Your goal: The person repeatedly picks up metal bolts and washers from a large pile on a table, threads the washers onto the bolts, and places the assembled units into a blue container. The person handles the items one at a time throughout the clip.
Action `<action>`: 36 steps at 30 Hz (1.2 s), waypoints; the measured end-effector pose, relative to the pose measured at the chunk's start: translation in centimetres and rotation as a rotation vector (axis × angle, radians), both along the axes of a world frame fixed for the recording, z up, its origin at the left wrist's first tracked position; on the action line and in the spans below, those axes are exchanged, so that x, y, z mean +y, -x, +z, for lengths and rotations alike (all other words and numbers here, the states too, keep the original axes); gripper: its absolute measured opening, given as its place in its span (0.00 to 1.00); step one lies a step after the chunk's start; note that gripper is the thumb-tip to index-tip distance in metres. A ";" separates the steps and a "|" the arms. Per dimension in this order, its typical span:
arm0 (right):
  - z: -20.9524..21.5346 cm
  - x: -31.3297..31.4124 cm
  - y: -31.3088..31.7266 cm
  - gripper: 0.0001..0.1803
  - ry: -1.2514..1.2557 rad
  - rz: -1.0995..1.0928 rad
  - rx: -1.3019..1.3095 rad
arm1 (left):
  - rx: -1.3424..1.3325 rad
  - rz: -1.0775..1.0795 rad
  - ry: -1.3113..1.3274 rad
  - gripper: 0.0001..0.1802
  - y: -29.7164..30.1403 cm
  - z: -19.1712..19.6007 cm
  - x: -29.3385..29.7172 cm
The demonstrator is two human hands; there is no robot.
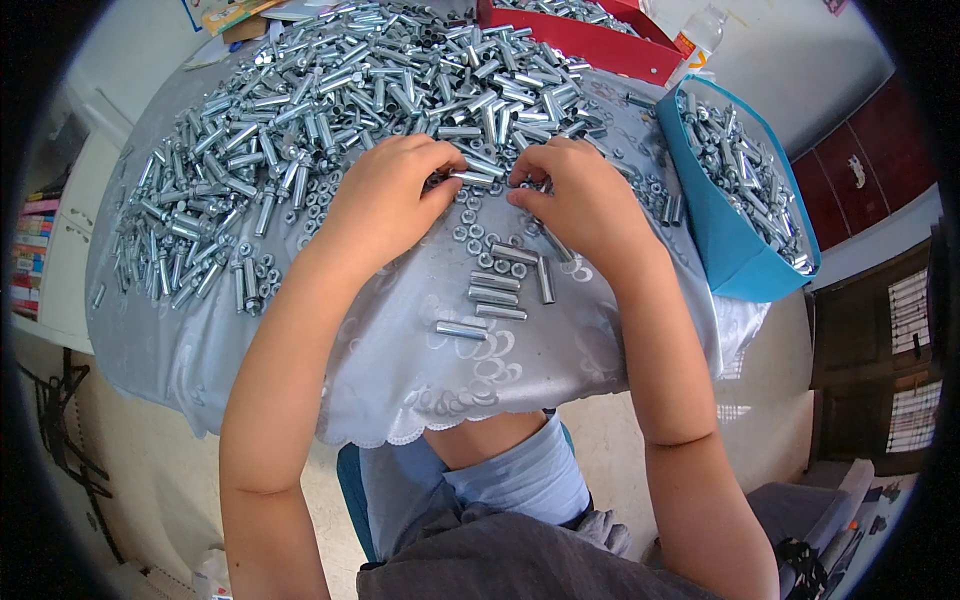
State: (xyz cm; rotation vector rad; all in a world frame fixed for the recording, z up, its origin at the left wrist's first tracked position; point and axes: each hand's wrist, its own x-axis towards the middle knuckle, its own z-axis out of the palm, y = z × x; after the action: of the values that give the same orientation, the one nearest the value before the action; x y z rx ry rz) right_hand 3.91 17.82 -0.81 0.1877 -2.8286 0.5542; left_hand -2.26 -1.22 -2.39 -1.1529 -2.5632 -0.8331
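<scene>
At the near edge of a big heap of metal sleeves and bolts (400, 85), both my hands work close together. My left hand (385, 205) pinches a shiny metal sleeve (472, 179) between thumb and forefinger. Facing it, my right hand (580, 195) has its thumb and fingers curled together; what they hold, if anything, is too small to make out. Below the hands lie loose hex nuts (475, 232) and several plain sleeves, three of them stacked side by side (494, 296). One sleeve (461, 330) lies apart, nearer to me.
A silvery patterned cloth (400, 385) covers the table. To the right stands a blue fabric bin (730, 250) full of assembled sleeve bolts. A red box (590, 45) with more metal parts and a clear plastic bottle (703, 38) are at the back.
</scene>
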 end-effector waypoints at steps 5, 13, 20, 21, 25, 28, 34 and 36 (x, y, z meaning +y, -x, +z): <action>-0.5 0.0 0.3 0.09 0.003 -0.054 0.047 | -0.038 0.058 -0.027 0.09 0.3 0.1 -0.1; -0.4 0.2 0.5 0.12 0.010 -0.077 0.001 | 0.130 0.256 -0.103 0.09 2.1 -0.7 -1.2; -0.2 0.6 0.4 0.12 0.048 -0.090 0.011 | 0.254 0.340 -0.005 0.11 3.6 -1.7 -2.4; -0.2 0.6 0.4 0.12 0.052 -0.102 0.003 | 0.254 0.339 0.012 0.11 3.5 -1.6 -2.3; 0.0 0.7 0.5 0.14 0.062 -0.143 0.004 | 0.188 0.356 0.041 0.11 3.2 -1.4 -2.3; 0.3 1.7 0.7 0.16 0.083 -0.203 -0.047 | 0.192 0.334 0.048 0.10 3.3 -1.5 -2.4; 0.1 4.3 1.4 0.14 0.160 -0.264 -0.068 | 0.139 0.333 0.065 0.10 3.2 -0.8 -2.8; 0.4 4.3 1.4 0.14 0.168 -0.296 -0.094 | 0.014 0.354 0.039 0.10 3.0 -0.5 -3.1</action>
State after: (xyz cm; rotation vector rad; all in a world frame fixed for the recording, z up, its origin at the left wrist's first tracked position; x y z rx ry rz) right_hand 2.53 22.16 -0.45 -0.2909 -2.8051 0.7430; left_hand -5.24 -4.28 -2.86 -0.6767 -2.6682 -0.6891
